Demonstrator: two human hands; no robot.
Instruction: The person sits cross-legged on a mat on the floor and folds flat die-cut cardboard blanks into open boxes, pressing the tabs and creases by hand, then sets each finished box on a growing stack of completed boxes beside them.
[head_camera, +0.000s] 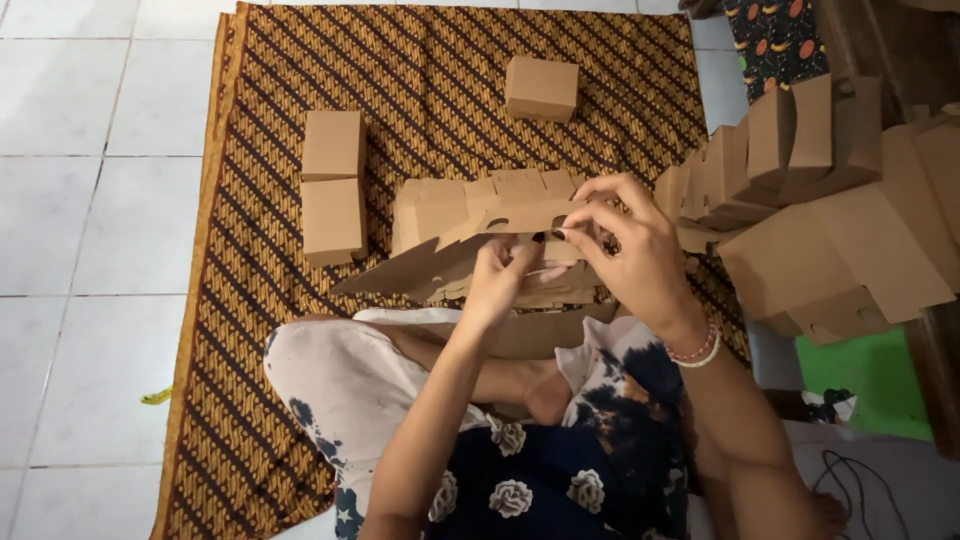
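I sit cross-legged on a brown patterned cloth spread on the floor. Both hands hold a flat, unfolded brown cardboard box blank above my lap. My left hand grips it from below near the middle. My right hand pinches its upper flaps, fingers bent over the edge. A stack of more flat blanks lies just behind the held one.
Two folded cardboard boxes stand side by side on the cloth at left, a third box farther back. A pile of blanks leans at right. White floor tiles surround the cloth. A green patch lies at right.
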